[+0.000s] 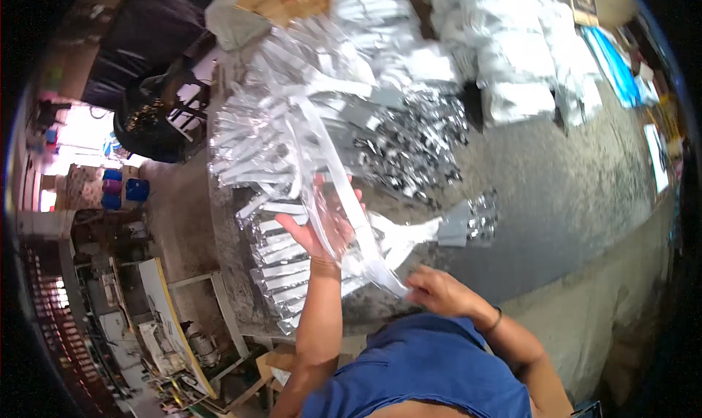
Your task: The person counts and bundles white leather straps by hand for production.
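A long white strip in clear plastic (pixel 333 158) runs slantwise from the pile down toward my body. My left hand (pixel 329 224) is open behind it, palm up and thumb spread, with clear film lying across the palm. The strip's near end is pinched in the closed fingers of my right hand (pixel 439 290). Under and beside my hands, a row of white plastic-wrapped strips (pixel 285 261) lies along the table's near left side. Another white bundle with a grey end (pixel 453 228) rests to the right of my left hand.
A large heap of clear-wrapped strips (pixel 256 140) covers the left of the dark table (pixel 556 199), with grey, crinkled ends (pixel 417 140) toward the middle. Stacked white bundles (pixel 512 45) stand at the back. A blue packet (pixel 614 67) lies at the far right. Shelving with tools (pixel 161 323) stands left.
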Demonstrator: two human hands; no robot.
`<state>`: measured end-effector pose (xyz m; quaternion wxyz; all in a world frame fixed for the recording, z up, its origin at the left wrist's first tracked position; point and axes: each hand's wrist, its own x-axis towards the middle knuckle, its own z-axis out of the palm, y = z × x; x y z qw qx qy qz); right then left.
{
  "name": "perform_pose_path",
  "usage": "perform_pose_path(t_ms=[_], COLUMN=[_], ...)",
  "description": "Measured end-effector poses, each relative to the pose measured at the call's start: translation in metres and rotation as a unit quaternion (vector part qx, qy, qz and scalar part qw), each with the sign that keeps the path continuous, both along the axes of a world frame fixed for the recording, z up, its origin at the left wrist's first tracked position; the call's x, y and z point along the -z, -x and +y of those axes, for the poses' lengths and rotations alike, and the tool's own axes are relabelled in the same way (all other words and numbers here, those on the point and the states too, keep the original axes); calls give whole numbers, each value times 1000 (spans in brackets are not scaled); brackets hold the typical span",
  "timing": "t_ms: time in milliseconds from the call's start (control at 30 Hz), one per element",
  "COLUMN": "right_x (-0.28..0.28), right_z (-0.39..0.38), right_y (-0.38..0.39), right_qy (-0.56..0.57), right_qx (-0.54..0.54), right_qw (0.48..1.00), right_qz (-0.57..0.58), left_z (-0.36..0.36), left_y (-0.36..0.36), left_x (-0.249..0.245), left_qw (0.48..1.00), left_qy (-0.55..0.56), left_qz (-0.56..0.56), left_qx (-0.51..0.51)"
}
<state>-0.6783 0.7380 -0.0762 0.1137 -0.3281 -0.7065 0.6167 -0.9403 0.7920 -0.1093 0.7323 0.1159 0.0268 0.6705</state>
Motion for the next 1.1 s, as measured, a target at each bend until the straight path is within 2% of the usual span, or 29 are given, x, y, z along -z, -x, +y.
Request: perform_pose_path(t_ms=[67, 133, 200, 300, 333, 400, 433, 500, 533, 600, 733, 800, 833, 867, 933, 1000, 1100], right_x=[-15, -25, -36, -57, -59, -60, -60, -59, -59, -57, -43, -36, -35, -31, -17, -4, 5], right_z=[3, 1, 0, 5, 7, 10, 13, 22, 27, 37, 58, 69, 77, 82, 95, 108, 123], right_y=[-16, -27, -36, -43, -44, -43, -39, -28, -21, -5, 26, 44, 52, 60, 76, 88, 103], right_qy=[-14, -52, -82, -86, -89, -102, -102, -107, -108, -151, -166, -193, -168, -169, -212, -227, -259], right_qx=[-38, -48, -54, -82, -86, -55, -60, -34, -37, -58, -78, -45, -40, -40, -5, -6, 7], right_qw=[999, 997, 995, 986, 985, 988, 988, 991, 990, 983, 980, 979, 981, 981, 970, 967, 957], right_qz=[-19, -22, -25, -117, -118, -98, -99, -78, -79, -90, -80, -40, -88, -90, -120, -113, -130], left_z=[3, 7, 3, -20, -32, -46, -50, -56, -58, -59, -47, -36, -28, -21, -10, 0, 19], left_y=[3, 11, 14, 21, 24, 38, 44, 52, 56, 64, 97, 112, 122, 130, 142, 151, 168], left_x=[-12, -15, -20, -45, -59, -72, -79, -94, -100, -107, -98, -94, -83, -73, -56, -45, -45], left_qw=[999, 994, 988, 986, 991, 971, 970, 919, 919, 878, 862, 867, 859, 851, 855, 832, 824], left_qy=[-4, -91, -130, -155, -97, -40, -38, 61, 62, 113, 108, 118, 141, 163, 164, 181, 164], left_qz=[-39, -60, -86, -19, -12, 132, 131, 289, 288, 332, 336, 333, 342, 350, 341, 360, 374], left_qx=[-24, 3, -4, -57, -91, -196, -200, -261, -264, -325, -363, -352, -354, -355, -354, -381, -393])
